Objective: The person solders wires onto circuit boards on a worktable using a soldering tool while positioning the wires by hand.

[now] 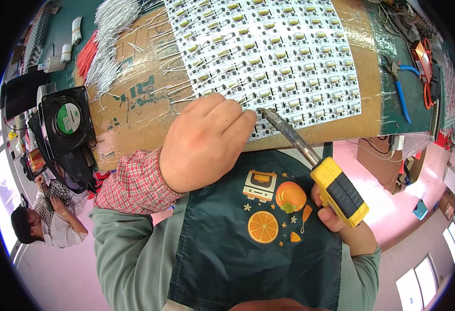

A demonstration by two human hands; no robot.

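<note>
A white circuit board panel (pixel 269 57) with rows of small components lies on the bench. My right hand (pixel 330 212) grips a yellow and black soldering iron (pixel 340 191) by its handle. Its metal tip meets the panel near the front edge, just beside my left fingers. Over the panel's front left corner, my left hand (pixel 207 140) is closed with its fingers curled down. The fingertips are hidden, so what they pinch cannot be made out. Thin white wires (pixel 181 70) stick out leftward from the panel's left side.
Bundles of white wires (pixel 111 41) and red wires (pixel 86 56) lie at the far left. A black fan (pixel 67 122) stands at the bench's left end. Blue-handled pliers (pixel 401 96) rest at right, near an orange-handled tool (pixel 427 96). Another person (pixel 51 217) works at far left.
</note>
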